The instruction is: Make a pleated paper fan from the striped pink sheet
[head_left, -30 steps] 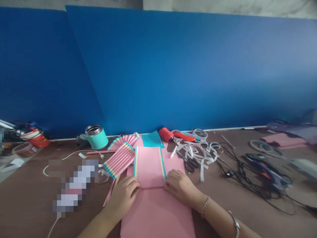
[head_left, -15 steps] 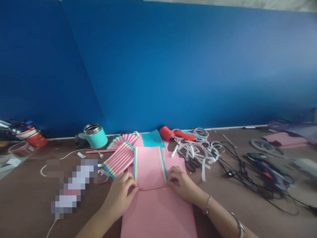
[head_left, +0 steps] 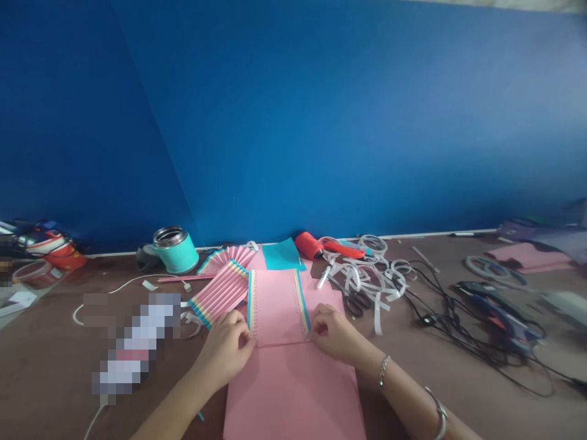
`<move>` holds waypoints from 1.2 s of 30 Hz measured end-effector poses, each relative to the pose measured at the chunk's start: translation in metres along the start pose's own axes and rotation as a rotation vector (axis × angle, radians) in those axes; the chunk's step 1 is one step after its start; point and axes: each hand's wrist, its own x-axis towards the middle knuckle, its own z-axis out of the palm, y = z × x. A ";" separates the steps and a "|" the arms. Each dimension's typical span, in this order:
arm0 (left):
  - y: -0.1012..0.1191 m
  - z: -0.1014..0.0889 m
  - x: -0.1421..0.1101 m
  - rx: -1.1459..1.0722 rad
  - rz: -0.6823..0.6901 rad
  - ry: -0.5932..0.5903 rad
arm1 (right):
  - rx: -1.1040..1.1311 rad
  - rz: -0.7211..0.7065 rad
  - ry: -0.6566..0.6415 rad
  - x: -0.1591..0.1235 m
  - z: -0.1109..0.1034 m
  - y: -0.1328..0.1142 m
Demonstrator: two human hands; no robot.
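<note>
my left hand (head_left: 229, 345) curled its fingers at the seven o'clock corner of the striped-edge pink sheet (head_left: 277, 305), my right hand (head_left: 334, 335) at the five o'clock one; whether either pinched it, i couldn't tell. the sheet lay over plain pink paper (head_left: 293, 391), the pleated piece (head_left: 220, 293) towards ten o'clock, the red spool (head_left: 308, 245) at one.
</note>
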 end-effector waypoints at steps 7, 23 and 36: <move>0.011 -0.009 -0.001 0.147 0.046 -0.016 | -0.047 0.033 -0.035 0.003 -0.002 -0.001; 0.023 -0.007 -0.008 0.286 0.427 -0.063 | -0.185 -0.059 -0.039 -0.006 -0.008 -0.016; 0.014 -0.005 -0.016 0.305 0.437 -0.039 | -0.455 -0.365 -0.114 -0.020 -0.004 -0.021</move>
